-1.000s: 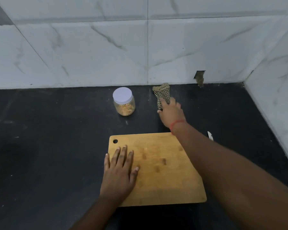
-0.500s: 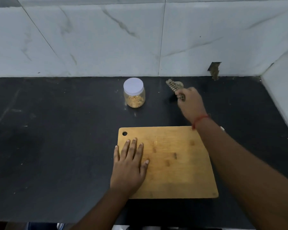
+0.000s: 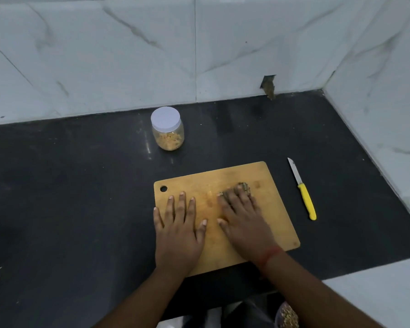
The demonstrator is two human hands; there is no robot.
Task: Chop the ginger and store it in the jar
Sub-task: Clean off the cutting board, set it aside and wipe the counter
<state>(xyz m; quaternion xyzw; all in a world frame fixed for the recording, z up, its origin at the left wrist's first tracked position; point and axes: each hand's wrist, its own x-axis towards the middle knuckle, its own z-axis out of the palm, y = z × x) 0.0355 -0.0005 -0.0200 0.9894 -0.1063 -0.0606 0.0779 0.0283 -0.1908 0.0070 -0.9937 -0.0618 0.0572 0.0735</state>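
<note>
Ginger, chopped and yellow, already sits in the lidded jar, which suggests the chopping and storing are done and only cleaning up remains; that is a judgement from how things lie. Right hand lies flat, its grip wide, straight fingers pressing a greenish scrub pad onto the cutting board; left hand also lies flat with fingers spread, holding nothing, steadying the board's near-left part. No ginger lies under either grip; it is in the jar, standing well apart on the dark tabletop beyond the board's far-left corner. A yellow-handled knife rests just right of the board, untouched.
</note>
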